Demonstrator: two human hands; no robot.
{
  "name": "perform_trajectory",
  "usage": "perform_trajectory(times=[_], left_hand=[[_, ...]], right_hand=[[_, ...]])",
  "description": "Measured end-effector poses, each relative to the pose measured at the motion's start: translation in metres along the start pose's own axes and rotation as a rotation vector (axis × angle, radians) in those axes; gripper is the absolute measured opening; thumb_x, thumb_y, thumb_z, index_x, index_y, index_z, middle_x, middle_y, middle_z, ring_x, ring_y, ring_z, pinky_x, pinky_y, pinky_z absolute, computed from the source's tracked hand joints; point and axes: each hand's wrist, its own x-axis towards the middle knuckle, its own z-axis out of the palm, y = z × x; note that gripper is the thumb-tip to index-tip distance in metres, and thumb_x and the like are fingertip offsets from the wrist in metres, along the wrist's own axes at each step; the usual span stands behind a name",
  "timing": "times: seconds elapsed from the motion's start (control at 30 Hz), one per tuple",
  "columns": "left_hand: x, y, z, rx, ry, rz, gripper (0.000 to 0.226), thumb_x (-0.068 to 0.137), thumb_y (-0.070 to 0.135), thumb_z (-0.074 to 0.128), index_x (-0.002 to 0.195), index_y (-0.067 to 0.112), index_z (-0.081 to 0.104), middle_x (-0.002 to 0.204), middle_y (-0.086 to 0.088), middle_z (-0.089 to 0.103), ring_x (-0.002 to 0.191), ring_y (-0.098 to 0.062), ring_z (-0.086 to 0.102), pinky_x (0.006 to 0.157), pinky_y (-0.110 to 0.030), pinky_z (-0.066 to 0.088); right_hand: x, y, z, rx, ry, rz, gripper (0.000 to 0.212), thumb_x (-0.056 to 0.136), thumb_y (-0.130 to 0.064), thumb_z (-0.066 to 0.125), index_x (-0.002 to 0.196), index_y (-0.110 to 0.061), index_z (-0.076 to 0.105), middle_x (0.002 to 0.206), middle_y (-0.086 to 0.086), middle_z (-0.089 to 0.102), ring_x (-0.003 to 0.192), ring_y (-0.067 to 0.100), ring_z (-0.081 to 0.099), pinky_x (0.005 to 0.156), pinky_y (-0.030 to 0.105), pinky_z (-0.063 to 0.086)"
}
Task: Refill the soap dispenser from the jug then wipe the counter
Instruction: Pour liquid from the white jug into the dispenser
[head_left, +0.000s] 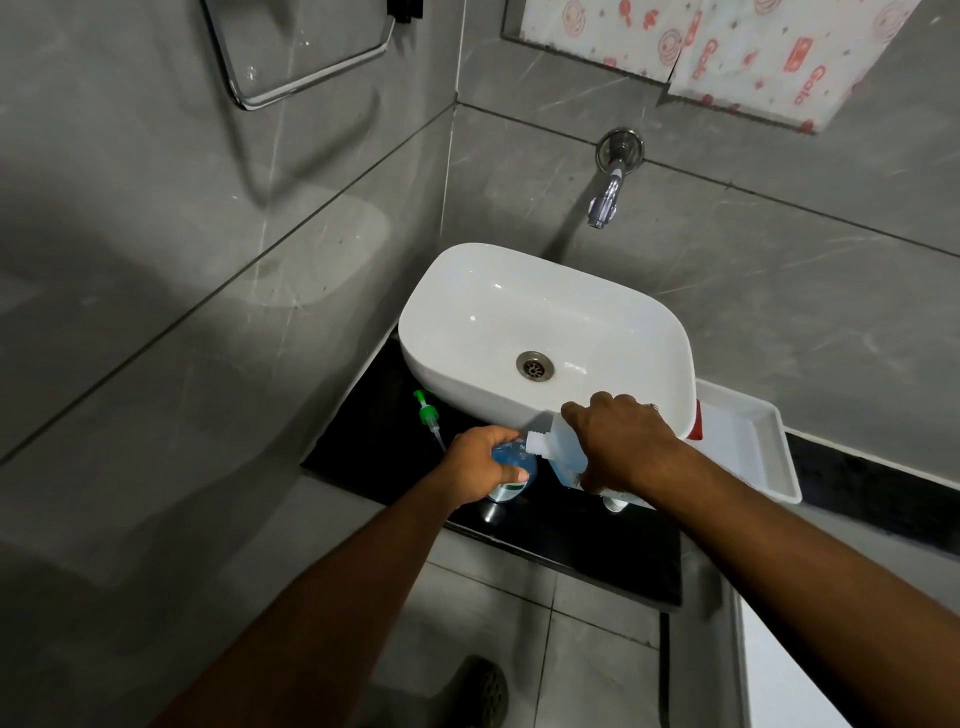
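Note:
My left hand (480, 462) grips the clear soap dispenser bottle (511, 470), which stands on the black counter (571, 540) with blue liquid inside and its top off. My right hand (618, 447) holds the translucent white jug (558, 452), tilted to the left so its threaded spout (535, 443) sits over the bottle's mouth. The green pump head (428, 415) with its tube lies on the counter to the left, next to the basin. No cloth is visible.
A white vessel basin (545, 332) sits on the counter under a wall tap (605, 202). A white tray (748, 447) stands to the right with a red item (696, 421) at its edge. Grey tiled walls close in on the left and behind.

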Motion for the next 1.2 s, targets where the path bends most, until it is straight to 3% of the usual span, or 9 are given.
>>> perform_trajectory(times=[0.5,0.73,1.2], left_hand=[[0.0005,-0.0017,-0.0002,-0.01,-0.01,0.01,0.049,0.075,0.009,0.078,0.121,0.013,0.062,0.124,-0.004,0.065,0.116,-0.021,0.059,0.104,-0.038,0.046],[0.0015,-0.0029,-0.0002,-0.013,-0.011,0.019,0.05,0.075,0.009,0.078,0.123,0.013,0.062,0.124,-0.004,0.065,0.115,-0.02,0.059,0.104,-0.036,0.046],[0.0044,-0.0047,0.0,0.002,-0.01,0.012,0.048,0.074,0.011,0.08,0.119,0.017,0.064,0.119,-0.002,0.068,0.106,-0.015,0.062,0.089,-0.025,0.047]], right_hand=[[0.0017,0.0002,-0.0009,-0.006,-0.016,-0.001,0.08,0.07,-0.036,0.08,0.137,-0.02,0.039,0.125,0.01,0.053,0.115,0.03,0.053,0.098,0.044,0.046],[0.001,-0.0009,-0.0019,-0.022,-0.006,0.006,0.077,0.069,-0.036,0.079,0.134,-0.02,0.041,0.122,0.011,0.053,0.112,0.031,0.053,0.092,0.043,0.045],[0.0035,-0.0009,-0.0044,-0.031,-0.031,0.001,0.079,0.07,-0.036,0.08,0.136,-0.02,0.04,0.124,0.01,0.053,0.114,0.03,0.053,0.095,0.044,0.046]])
